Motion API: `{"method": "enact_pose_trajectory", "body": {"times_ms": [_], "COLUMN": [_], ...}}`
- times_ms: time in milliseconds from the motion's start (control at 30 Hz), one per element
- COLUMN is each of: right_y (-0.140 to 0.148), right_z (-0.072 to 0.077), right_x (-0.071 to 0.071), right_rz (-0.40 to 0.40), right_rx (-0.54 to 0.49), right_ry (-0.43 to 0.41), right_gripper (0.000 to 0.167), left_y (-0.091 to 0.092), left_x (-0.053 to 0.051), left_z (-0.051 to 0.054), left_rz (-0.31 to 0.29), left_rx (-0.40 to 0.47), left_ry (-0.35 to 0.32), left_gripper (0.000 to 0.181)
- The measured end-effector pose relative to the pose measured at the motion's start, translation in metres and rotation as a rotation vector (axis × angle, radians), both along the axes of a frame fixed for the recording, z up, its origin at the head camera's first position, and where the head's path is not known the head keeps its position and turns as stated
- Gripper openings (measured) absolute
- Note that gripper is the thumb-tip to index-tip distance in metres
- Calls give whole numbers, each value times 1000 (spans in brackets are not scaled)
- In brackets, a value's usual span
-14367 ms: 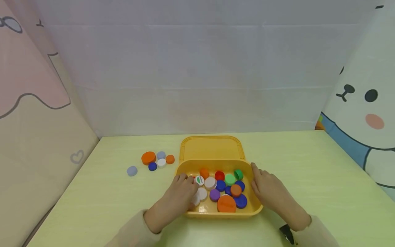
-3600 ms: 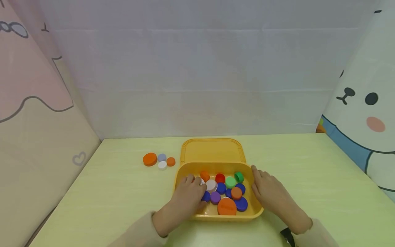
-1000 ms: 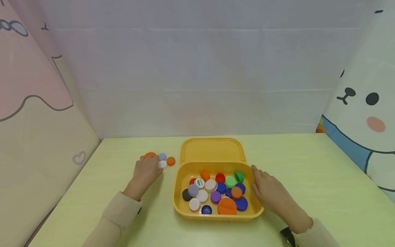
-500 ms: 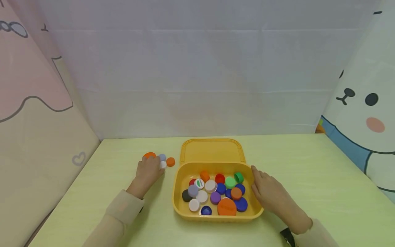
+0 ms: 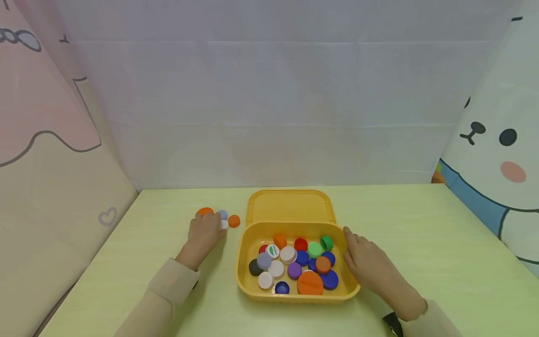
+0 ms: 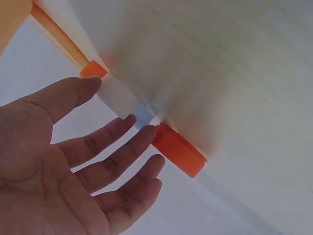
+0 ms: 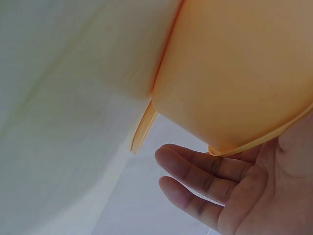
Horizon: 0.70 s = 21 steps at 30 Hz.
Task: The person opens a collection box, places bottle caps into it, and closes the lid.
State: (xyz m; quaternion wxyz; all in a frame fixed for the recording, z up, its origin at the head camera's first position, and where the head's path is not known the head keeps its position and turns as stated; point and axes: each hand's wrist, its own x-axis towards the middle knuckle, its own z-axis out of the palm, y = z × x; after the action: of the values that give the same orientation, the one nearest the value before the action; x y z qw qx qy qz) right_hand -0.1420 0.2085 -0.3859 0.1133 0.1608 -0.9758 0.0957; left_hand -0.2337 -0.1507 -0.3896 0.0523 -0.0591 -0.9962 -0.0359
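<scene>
My left hand (image 5: pixel 205 234) reaches down at a small cluster of bottle caps on the table. In the left wrist view its thumb and index finger are spread at a white cap (image 6: pixel 116 96), touching or nearly touching it, while the middle fingertip is at a large orange cap (image 6: pixel 178 151). A lilac cap (image 5: pixel 222 215) and a small orange cap (image 5: pixel 234 221) lie close by. My right hand (image 5: pixel 372 262) holds the right rim of the yellow box (image 5: pixel 252 295), thumb over the edge and fingers outside. Several mixed caps lie inside, including a purple one (image 5: pixel 294 270).
The box's yellow lid (image 5: pixel 290 206) lies flat behind it. The pale green table (image 5: pixel 421 234) extends to both sides. A pale cloth backdrop (image 5: pixel 273 107) stands behind, with printed panels at left and right.
A lilac cap and a blue cap that lay on the table earlier are in the box now. My left hand left the box for the remaining cluster, then edged slightly right. The right hand stays put.
</scene>
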Motion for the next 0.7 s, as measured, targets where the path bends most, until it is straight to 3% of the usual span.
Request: {"method": "enact_pose_trajectory", "body": {"times_ms": [467,567,700], "right_y": [0,0,0], "right_z": [-2,-2,-1], "right_x": [0,0,1], "right_rz": [8,10,12], "right_rx": [3,5,3], "right_ry": [21,24,30], "right_gripper": [45,45,45], "left_y": [3,8,17], "left_x": [11,16,25], "left_z": [14,21,30], "left_rz": [-41,-62,-110], "left_rx": [25,18,-25], "left_ry": [83,122,230], "left_gripper": [32,31,31]}}
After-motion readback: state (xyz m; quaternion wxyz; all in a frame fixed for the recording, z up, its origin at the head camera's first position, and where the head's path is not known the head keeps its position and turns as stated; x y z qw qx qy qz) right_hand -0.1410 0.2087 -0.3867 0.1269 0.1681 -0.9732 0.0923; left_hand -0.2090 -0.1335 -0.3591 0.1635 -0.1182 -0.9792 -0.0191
